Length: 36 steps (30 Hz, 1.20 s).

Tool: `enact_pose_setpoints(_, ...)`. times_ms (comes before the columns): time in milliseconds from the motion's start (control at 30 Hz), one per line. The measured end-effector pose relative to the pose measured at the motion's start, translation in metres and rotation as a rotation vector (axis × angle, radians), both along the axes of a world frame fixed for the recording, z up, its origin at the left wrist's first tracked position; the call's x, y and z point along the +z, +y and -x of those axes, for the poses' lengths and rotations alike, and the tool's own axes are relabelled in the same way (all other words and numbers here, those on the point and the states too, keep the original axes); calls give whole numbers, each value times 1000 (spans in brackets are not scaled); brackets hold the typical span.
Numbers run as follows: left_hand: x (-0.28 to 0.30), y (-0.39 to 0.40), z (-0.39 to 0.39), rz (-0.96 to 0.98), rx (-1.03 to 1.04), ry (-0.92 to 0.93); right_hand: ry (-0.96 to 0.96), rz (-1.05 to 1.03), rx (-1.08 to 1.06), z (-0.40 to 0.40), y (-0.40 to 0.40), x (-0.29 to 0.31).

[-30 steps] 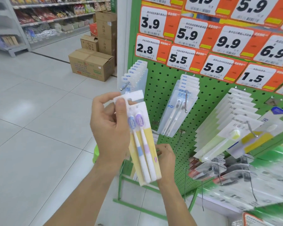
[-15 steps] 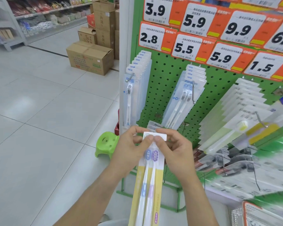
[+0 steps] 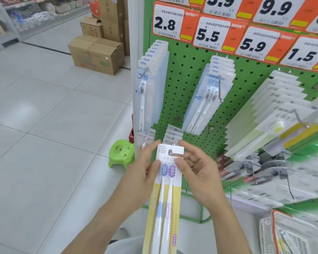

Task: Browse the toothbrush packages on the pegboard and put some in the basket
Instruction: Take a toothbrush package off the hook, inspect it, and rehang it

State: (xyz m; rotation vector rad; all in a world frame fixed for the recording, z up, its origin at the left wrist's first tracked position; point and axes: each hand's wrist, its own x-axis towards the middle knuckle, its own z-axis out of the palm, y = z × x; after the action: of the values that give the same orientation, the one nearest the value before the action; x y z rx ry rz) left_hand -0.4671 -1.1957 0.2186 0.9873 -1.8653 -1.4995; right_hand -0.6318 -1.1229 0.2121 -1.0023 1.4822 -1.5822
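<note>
floor: pale glossy tiles (image 3: 44,125) | cardboard boxes (image 3: 96,53) | green stool (image 3: 121,153) | shelving (image 3: 6,28)

A small lime-green plastic stool (image 3: 120,154) stands on the pale glossy tiled floor (image 3: 44,125) near the foot of the display. Farther back, brown cardboard boxes (image 3: 96,53) sit on the floor, some stacked. Orange-and-white paper price tags (image 3: 174,22) reading 2.8, 5.5, 5.9 and 1.5 hang in overlapping rows. Grey store shelving (image 3: 17,17) with blurred goods lines the far left.
</note>
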Motion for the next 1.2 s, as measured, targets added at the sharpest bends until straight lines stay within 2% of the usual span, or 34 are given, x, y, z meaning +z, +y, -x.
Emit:
enact_pose_setpoints(100,-1,11,-4,23,-34,10,-70,53,-19,-5,7,-1)
enact_pose_setpoints(200,4,22,-6,-127,-119,72,-191,70,-44,-5,13,-2)
enact_pose_setpoints(300,2,26,-7,-215,-121,86,-176,59,-50,-4,16,-6)
enact_pose_setpoints(533,4,27,-8,-260,-79,165,-202,102,-19,-9,22,-11)
enact_pose_setpoints(967,1,35,5,-188,-89,56,-167,97,21,-7,40,-10)
enact_pose_setpoints(1200,-1,38,6,-190,-117,89,-144,80,-27,-16,42,-12)
